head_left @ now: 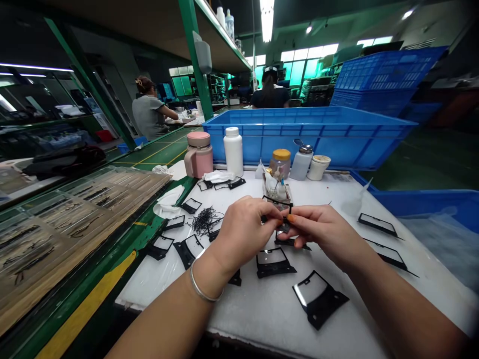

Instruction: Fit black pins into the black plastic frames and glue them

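Observation:
Near the middle of the white tabletop (262, 319), my left hand (247, 227) and my right hand (318, 227) meet with fingers pinched on a black plastic frame (279, 202). Its upper edge shows above my fingertips; the rest is largely hidden by them. More black frames lie about: one (275, 262) just below my hands, a larger one (320, 299) toward the front edge, and one (377, 224) at the right. Left of my left hand is a pile of thin black strips (205, 221), with several frames around it.
Behind my hands stand a small box (286, 192) of tools, a pink mug (199, 154), a white bottle (234, 152) and jars before a blue crate (322, 117). A divided tray (75, 219) lies left. Two people are farther back.

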{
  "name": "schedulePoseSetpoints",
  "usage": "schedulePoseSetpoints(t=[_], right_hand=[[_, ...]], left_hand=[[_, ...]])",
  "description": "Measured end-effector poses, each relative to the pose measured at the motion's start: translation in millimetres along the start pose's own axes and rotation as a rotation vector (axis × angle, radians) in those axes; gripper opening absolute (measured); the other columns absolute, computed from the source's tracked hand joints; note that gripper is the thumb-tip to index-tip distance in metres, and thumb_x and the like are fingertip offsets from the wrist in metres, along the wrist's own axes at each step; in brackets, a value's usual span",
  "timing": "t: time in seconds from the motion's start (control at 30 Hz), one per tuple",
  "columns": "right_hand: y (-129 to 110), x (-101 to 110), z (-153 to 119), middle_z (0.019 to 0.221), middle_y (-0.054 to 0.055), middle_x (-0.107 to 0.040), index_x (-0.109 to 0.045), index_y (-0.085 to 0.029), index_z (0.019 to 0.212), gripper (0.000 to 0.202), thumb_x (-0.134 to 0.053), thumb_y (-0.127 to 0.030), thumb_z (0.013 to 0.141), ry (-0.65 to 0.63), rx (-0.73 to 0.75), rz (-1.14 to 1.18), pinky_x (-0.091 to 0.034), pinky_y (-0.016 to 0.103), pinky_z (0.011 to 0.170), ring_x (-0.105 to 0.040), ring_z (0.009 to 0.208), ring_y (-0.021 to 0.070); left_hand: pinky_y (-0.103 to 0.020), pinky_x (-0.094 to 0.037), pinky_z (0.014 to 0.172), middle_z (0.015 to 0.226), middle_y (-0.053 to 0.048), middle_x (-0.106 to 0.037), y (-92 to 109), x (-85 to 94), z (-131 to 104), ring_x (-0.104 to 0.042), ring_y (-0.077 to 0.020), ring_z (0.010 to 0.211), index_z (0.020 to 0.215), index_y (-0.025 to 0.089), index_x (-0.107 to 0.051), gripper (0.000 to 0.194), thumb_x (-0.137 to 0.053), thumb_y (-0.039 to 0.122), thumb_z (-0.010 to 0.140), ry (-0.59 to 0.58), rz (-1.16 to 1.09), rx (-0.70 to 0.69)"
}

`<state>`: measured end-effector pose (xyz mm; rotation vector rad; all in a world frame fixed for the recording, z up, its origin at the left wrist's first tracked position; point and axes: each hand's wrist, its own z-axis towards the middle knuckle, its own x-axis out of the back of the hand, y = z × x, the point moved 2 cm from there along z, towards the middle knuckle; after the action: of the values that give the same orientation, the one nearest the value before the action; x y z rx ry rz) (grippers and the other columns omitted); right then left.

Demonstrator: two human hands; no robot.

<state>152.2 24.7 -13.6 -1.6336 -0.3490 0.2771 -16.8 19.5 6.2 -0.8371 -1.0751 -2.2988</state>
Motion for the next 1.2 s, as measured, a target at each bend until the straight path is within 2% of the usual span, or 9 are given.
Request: schedulePoseSetpoints(t=[0.27, 0.53, 0.67, 0.83, 0.9, 1.03, 1.1, 1.2], right_hand=[[-4, -3, -1, 0.077, 0.007, -0.072, -0.075, -0.015, 0.097, 0.027, -0.065, -0.037, 0.084, 0.02, 0.05, -0.085, -0.051, 0.017, 0.053, -0.065, 0.063, 0.0117], [-2, -3, -2, 0.082, 0.006, -0.073, -0.073, -0.016, 0.105, 0.03, -0.067, -0.036, 0.082, 0.025, 0.078, -0.107, -0.052, 0.022, 0.054, -0.069, 0.074, 0.018], [-2, -5, -2, 0.083, 0.004, -0.072, -0.074, -0.019, 0.101, 0.024, -0.065, -0.034, 0.085, 0.019, 0.092, -0.143, -0.051, 0.021, 0.055, -0.069, 0.076, 0.0175], [-4, -5, -4, 0.08, 0.004, -0.072, -0.073, -0.017, 0.1, 0.026, -0.065, -0.037, 0.085, 0.036, 0.093, -0.127, -0.052, 0.021, 0.056, -0.069, 0.076, 0.018], [-5, -3, -4, 0.079, 0.005, -0.071, -0.073, -0.017, 0.103, 0.028, -0.066, -0.037, 0.084, 0.05, 0.099, -0.106, -0.051, 0.021, 0.056, -0.069, 0.075, 0.018], [-6, -1, -5, 0.082, 0.005, -0.071, -0.072, -0.016, 0.102, 0.029, -0.069, -0.038, 0.082, 0.086, 0.13, -0.072, -0.051, 0.021, 0.056, -0.069, 0.072, 0.017], [-6, 0, -6, 0.084, 0.006, -0.071, -0.072, -0.016, 0.1, 0.028, -0.069, -0.038, 0.082, 0.1, 0.143, -0.061, -0.051, 0.021, 0.056, -0.069, 0.073, 0.0173], [-7, -2, -5, 0.084, 0.005, -0.072, -0.072, -0.017, 0.1, 0.028, -0.068, -0.038, 0.083, 0.098, 0.15, -0.07, -0.052, 0.022, 0.057, -0.069, 0.075, 0.018]], left_hand=[[-0.03, -0.045, 0.07, 0.081, 0.001, -0.072, -2, -1.5, -1, -0.059, -0.0166, 0.077, 0.077, 0.021, -0.072, 0.009, -0.064, 0.019, 0.081, 0.0, 0.027, 0.024], [-0.03, -0.044, 0.07, 0.081, 0.0, -0.072, -2, -2.1, -1, -0.059, -0.017, 0.077, 0.077, 0.021, -0.071, 0.009, -0.064, 0.016, 0.08, 0.001, 0.032, 0.028], [-0.031, -0.043, 0.073, 0.082, 0.001, -0.071, -1, -1.8, 0, -0.058, -0.0169, 0.079, 0.078, 0.02, -0.07, 0.008, -0.064, 0.016, 0.082, 0.011, 0.043, -0.002], [-0.03, -0.044, 0.076, 0.084, -0.001, -0.067, -3, 2.6, 1, -0.056, -0.0169, 0.084, 0.083, 0.02, -0.069, 0.005, -0.065, 0.019, 0.084, 0.054, 0.0, -0.041], [-0.028, -0.046, 0.073, 0.091, -0.002, -0.065, -6, 5.6, 2, -0.056, -0.0173, 0.09, 0.087, 0.02, -0.067, 0.005, -0.067, 0.019, 0.082, 0.105, -0.063, -0.01], [-0.025, -0.049, 0.072, 0.107, -0.004, -0.06, -11, 8.7, 2, -0.054, -0.0181, 0.103, 0.098, 0.02, -0.058, 0.027, -0.072, 0.018, 0.075, 0.197, -0.239, 0.107], [-0.025, -0.049, 0.074, 0.113, -0.005, -0.058, -13, 7.3, 3, -0.053, -0.0186, 0.107, 0.103, 0.02, -0.054, 0.036, -0.074, 0.021, 0.074, 0.181, -0.338, 0.177], [-0.025, -0.049, 0.072, 0.111, -0.007, -0.061, -15, 2.9, 5, -0.057, -0.0186, 0.103, 0.111, 0.019, -0.05, 0.044, -0.073, 0.02, 0.074, 0.086, -0.494, 0.27]])
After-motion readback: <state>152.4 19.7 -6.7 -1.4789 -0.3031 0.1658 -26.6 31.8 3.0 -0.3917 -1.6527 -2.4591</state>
